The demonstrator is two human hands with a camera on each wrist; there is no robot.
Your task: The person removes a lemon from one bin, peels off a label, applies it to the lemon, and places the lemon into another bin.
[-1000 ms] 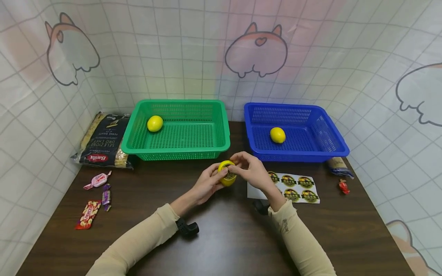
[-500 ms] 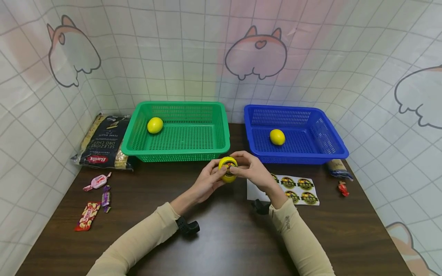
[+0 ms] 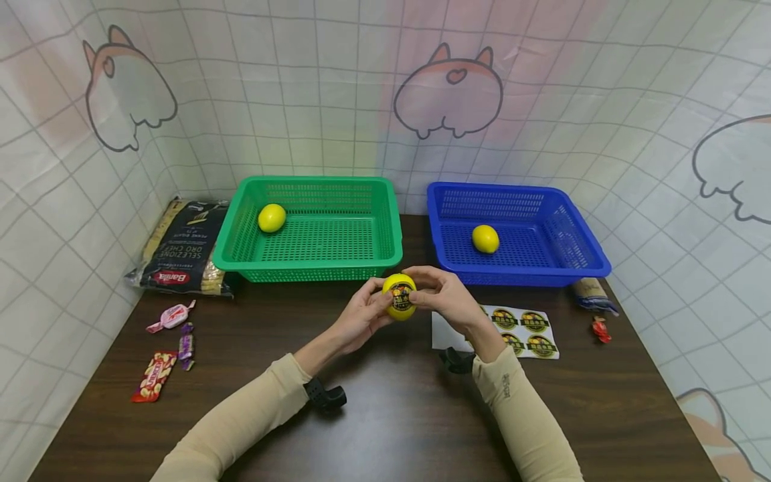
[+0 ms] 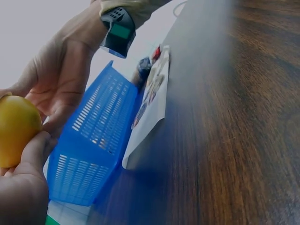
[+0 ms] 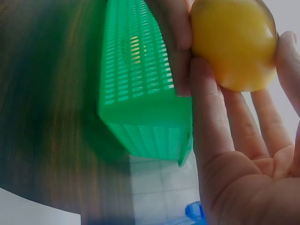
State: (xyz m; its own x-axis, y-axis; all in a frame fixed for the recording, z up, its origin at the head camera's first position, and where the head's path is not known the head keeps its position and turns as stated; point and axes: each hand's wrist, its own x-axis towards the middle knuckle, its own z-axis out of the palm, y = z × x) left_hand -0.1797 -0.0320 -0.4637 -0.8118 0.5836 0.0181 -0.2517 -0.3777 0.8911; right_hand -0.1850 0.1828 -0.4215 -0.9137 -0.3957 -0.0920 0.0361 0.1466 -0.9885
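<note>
Both hands hold one yellow lemon (image 3: 394,280) over the table, just in front of the gap between the two baskets. A round black and gold sticker (image 3: 401,298) lies on the lemon's side that faces the head camera. My left hand (image 3: 359,316) grips it from the left, its thumb at the sticker's left edge. From the right, my right hand (image 3: 448,300) pinches it, thumb on the sticker's right edge and fingers behind. In the right wrist view, the lemon (image 5: 234,44) shows a plain, shiny side between the fingers.
A green basket (image 3: 307,274) and a blue basket (image 3: 518,276) stand at the back, each with one lemon inside. A sticker sheet (image 3: 447,333) lies by my right wrist. Left are a pasta bag (image 3: 181,251) and several candies; right, a small packet (image 3: 590,293) and red candy (image 3: 600,329).
The lemon has turned so that its sticker faces the head camera more fully. My right thumb has slid from over the sticker to its right edge.
</note>
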